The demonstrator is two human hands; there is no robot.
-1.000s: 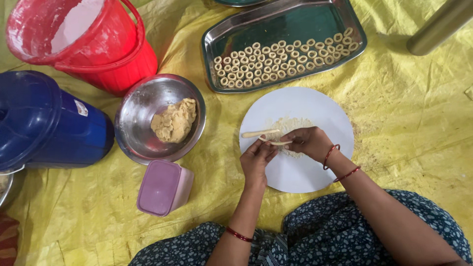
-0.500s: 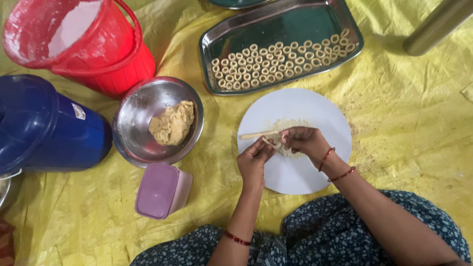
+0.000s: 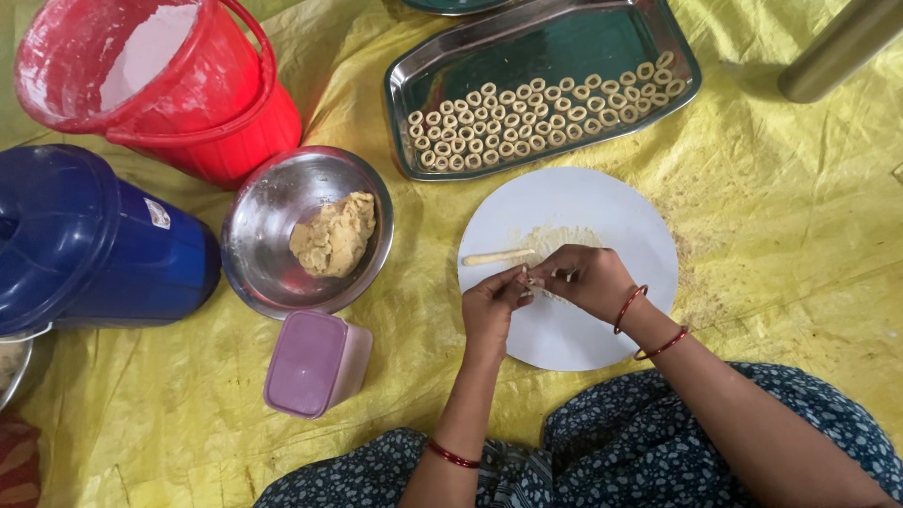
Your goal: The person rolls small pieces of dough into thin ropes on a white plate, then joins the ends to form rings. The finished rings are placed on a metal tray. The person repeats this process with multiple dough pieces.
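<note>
Covering the floor is a yellow plastic sheet (image 3: 771,245), on which all items rest. At far left lies a blue drum (image 3: 85,235), tipped on its side. Above it stands a red bucket (image 3: 179,85) containing white flour. At the top sits a rectangular steel tray (image 3: 649,23) holding rows of small dough rings (image 3: 536,118). Below the tray lies a round white board (image 3: 602,216), dusted with crumbs near its centre. Between the drum and the board sits a round steel bowl (image 3: 273,235) holding a lump of tan dough (image 3: 331,235). Just below the bowl stands a small purple container (image 3: 310,362) with its lid on.

Both hands work over the lower left part of the board. The left hand (image 3: 489,306) and the right hand (image 3: 588,279) meet at the fingertips, which are pressed together, pinching a small piece of dough; the piece itself is mostly hidden between the fingers. A thin dough strip (image 3: 497,257) lies on the board just above the left hand, close to the right fingertips. Red bangles (image 3: 649,325) circle the right wrist.
</note>
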